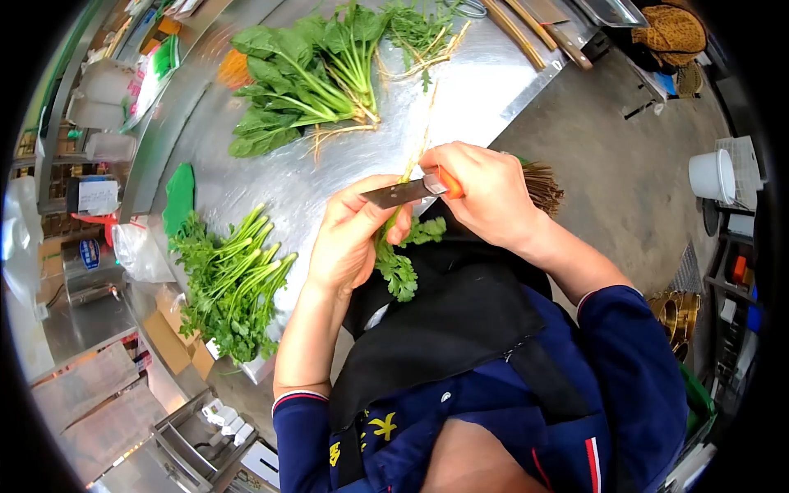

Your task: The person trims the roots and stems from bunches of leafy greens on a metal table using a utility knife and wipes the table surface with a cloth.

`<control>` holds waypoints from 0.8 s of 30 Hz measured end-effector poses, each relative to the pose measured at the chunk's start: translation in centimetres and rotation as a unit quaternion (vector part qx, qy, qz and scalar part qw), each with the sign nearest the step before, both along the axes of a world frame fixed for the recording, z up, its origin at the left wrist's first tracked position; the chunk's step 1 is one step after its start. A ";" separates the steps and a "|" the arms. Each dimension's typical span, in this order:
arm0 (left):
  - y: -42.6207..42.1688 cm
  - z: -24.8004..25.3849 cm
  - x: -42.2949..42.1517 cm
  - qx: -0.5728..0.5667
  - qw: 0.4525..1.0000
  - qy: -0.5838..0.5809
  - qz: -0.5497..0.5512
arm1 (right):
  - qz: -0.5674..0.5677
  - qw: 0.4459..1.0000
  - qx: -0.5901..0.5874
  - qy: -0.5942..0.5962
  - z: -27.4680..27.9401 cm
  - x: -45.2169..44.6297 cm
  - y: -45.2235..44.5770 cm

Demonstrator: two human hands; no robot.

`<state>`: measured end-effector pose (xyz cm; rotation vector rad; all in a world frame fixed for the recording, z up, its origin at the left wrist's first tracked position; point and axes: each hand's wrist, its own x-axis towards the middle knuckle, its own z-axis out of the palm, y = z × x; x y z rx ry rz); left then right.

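Note:
My right hand (485, 193) is wrapped round the orange handle of a small knife (399, 194), whose dark blade points left toward my other hand. My left hand (353, 226) pinches a leafy green stalk (399, 267); its pale root end sticks up past the blade and its leaves hang below my fingers. On the metal table (312, 172), a bunch of cut greens (238, 287) lies at the left. Broad-leaved greens with roots (304, 74) lie at the back, beside thin-leaved greens (415, 37).
Wooden sticks (516, 33) and a larger knife (567, 45) lie at the table's back right. A green cloth-like piece (178, 197) is at the left. A white bucket (712, 177) stands far right. A brown bristly bundle (542, 187) is beyond my right wrist.

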<state>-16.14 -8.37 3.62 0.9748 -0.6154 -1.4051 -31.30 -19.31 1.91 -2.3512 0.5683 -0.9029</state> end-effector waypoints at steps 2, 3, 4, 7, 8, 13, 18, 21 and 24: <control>-0.4 -0.5 0.4 -0.035 0.996 0.057 -0.061 | -0.060 0.998 0.023 -0.004 -1.1 -0.6 -0.6; -0.7 -0.4 0.9 -0.024 0.994 0.017 -0.102 | -0.089 0.994 0.055 0.013 -1.6 -1.1 -1.3; -0.3 0.7 0.4 -0.018 0.992 -0.004 -0.125 | -0.118 0.989 0.089 0.029 -2.2 -1.4 -2.1; -0.2 1.8 -0.4 -0.024 0.996 -0.042 -0.081 | -0.149 0.982 0.113 0.036 -1.8 -2.2 -4.2; -0.4 1.7 -0.1 -0.038 0.996 -0.061 -0.050 | -0.125 0.984 0.125 0.025 -0.9 -2.3 -4.0; 0.1 2.6 0.1 -0.055 0.980 -0.190 0.022 | 0.033 0.932 0.351 -0.087 2.4 -1.0 -1.4; 1.4 2.8 0.6 -0.034 0.964 -0.259 0.055 | 0.144 0.887 0.418 -0.132 3.7 0.9 0.4; 2.0 2.7 1.1 -0.023 0.971 -0.233 0.045 | 0.169 0.928 0.323 -0.081 3.8 1.7 0.4; 2.6 2.2 1.9 -0.003 0.987 -0.156 0.034 | 0.197 0.885 0.418 -0.064 3.5 2.0 0.5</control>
